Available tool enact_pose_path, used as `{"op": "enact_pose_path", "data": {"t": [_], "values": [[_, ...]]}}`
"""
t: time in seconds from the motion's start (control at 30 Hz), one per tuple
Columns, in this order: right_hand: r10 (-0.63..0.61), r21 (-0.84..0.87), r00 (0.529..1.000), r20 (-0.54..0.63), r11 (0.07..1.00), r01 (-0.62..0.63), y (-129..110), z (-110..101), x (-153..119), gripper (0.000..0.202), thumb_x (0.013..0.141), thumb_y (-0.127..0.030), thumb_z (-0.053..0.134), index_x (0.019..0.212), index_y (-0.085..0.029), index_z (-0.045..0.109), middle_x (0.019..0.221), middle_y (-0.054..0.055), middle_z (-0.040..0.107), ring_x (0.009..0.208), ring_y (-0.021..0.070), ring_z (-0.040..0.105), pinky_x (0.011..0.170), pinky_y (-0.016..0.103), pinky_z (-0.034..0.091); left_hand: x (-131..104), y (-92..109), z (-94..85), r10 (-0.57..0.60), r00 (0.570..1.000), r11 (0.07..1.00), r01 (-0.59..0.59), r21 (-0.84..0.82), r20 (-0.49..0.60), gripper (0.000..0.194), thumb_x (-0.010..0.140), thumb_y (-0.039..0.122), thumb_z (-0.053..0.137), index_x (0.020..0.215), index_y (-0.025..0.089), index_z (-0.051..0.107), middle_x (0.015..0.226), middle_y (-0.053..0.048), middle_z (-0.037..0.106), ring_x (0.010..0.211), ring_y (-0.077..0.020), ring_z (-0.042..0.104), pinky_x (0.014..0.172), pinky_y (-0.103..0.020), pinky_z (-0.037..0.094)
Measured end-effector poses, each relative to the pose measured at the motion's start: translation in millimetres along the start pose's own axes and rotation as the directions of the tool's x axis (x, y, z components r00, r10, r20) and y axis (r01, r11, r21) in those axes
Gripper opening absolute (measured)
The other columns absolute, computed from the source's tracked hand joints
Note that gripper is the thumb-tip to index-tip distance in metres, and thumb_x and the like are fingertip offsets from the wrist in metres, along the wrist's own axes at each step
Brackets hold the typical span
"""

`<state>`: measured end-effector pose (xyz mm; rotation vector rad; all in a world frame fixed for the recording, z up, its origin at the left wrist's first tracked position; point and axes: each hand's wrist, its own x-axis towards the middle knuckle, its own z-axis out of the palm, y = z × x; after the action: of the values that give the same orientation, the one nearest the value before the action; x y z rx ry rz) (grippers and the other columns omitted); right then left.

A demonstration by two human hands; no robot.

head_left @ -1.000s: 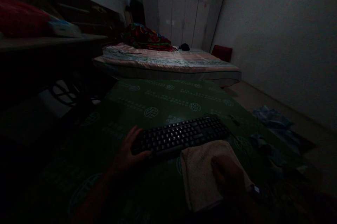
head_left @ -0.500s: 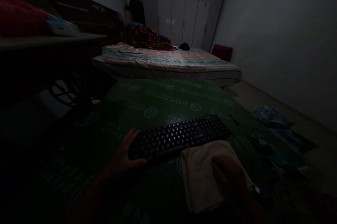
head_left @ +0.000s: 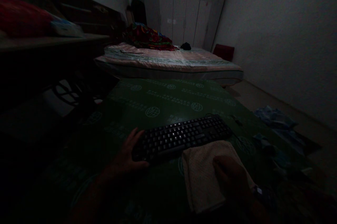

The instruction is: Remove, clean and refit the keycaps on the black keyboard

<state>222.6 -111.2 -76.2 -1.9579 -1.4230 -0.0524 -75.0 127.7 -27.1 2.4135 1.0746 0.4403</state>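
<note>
A black keyboard [head_left: 181,134] lies at a slant on a green table [head_left: 168,103] printed with white globes and lettering. At its left end is my left hand [head_left: 129,155], thumb and fingers spread around the corner and touching it. A folded beige cloth [head_left: 201,178] rests just in front of the keyboard's right half. My right hand [head_left: 230,175] is on the cloth with its fingers curled in; the dimness hides whether a fold is pinched in them.
Beyond the table stands a bed [head_left: 168,62] with a red patterned blanket [head_left: 150,38]. Dark small items and bluish cloth [head_left: 275,117] are at the right. A shelf [head_left: 60,41] holding a red bundle [head_left: 23,17] is at the left.
The whole view has shifted slightly, so everything sits a little further right. Both hands keep their places on the keyboard and the cloth.
</note>
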Motion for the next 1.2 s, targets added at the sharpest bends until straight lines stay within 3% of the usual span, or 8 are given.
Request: {"op": "enact_pose_path", "data": {"t": [0.27, 0.57, 0.83, 1.03, 1.2], "values": [[0.044, 0.046, 0.998, 0.050, 0.998, -0.046, 4, -2, 1, 0.029, 0.088, -0.036, 0.045, 0.090, -0.018, 0.068, 0.088, 0.007, 0.071, 0.083, 0.0199, 0.066, 0.074, 0.030, 0.050, -1, 1, 1.5, -0.014, 1.000, 0.999, 0.013, 0.032, 0.023, 0.099, 0.058, 0.037, 0.073, 0.144, 0.021, 0.027, 0.157, -0.017, 0.011, 0.139, -0.0367, 0.024, 0.106, -0.050, 0.036], [0.137, 0.113, 0.988, 0.067, 0.983, -0.144, -8, -12, 7, 0.030, 0.086, -0.040, 0.046, 0.084, -0.020, 0.069, 0.084, 0.006, 0.071, 0.077, 0.0193, 0.066, 0.069, 0.028, 0.051, -1, -1, 3.4, 0.008, 0.999, 0.999, -0.009, 0.035, 0.037, 0.100, 0.058, 0.035, 0.074, 0.144, 0.021, 0.026, 0.157, -0.018, 0.010, 0.140, -0.0370, 0.020, 0.108, -0.051, 0.033], [0.292, 0.117, 0.949, -0.120, 0.953, -0.278, 3, -23, 27, 0.033, 0.082, -0.046, 0.050, 0.092, -0.021, 0.069, 0.090, 0.006, 0.071, 0.081, 0.0215, 0.066, 0.069, 0.031, 0.052, -4, 0, 3.2, 0.038, 0.999, 0.998, -0.039, 0.054, 0.021, 0.101, 0.059, 0.035, 0.074, 0.145, 0.024, 0.024, 0.157, -0.016, 0.010, 0.140, -0.0370, 0.022, 0.106, -0.050, 0.037], [0.329, 0.042, 0.916, -0.230, 0.944, -0.328, 28, -22, 61, 0.053, 0.076, -0.047, 0.049, 0.114, -0.012, 0.060, 0.113, 0.016, 0.064, 0.105, 0.0279, 0.059, 0.090, 0.042, 0.046, -3, 0, 3.1, 0.027, 0.999, 0.999, -0.028, 0.043, 0.031, 0.101, 0.059, 0.035, 0.075, 0.146, 0.025, 0.023, 0.157, -0.015, 0.008, 0.139, -0.0388, 0.022, 0.104, -0.052, 0.037], [0.468, 0.070, 0.835, -0.289, 0.880, -0.469, 38, -13, 80, 0.072, 0.072, -0.054, 0.051, 0.129, -0.011, 0.049, 0.129, 0.018, 0.054, 0.118, 0.0310, 0.050, 0.098, 0.044, 0.039, -5, 0, 2.6, 0.018, 0.999, 0.998, -0.021, 0.060, 0.039, 0.102, 0.058, 0.033, 0.075, 0.145, 0.020, 0.024, 0.157, -0.019, 0.007, 0.140, -0.0382, 0.019, 0.106, -0.052, 0.035]]}}
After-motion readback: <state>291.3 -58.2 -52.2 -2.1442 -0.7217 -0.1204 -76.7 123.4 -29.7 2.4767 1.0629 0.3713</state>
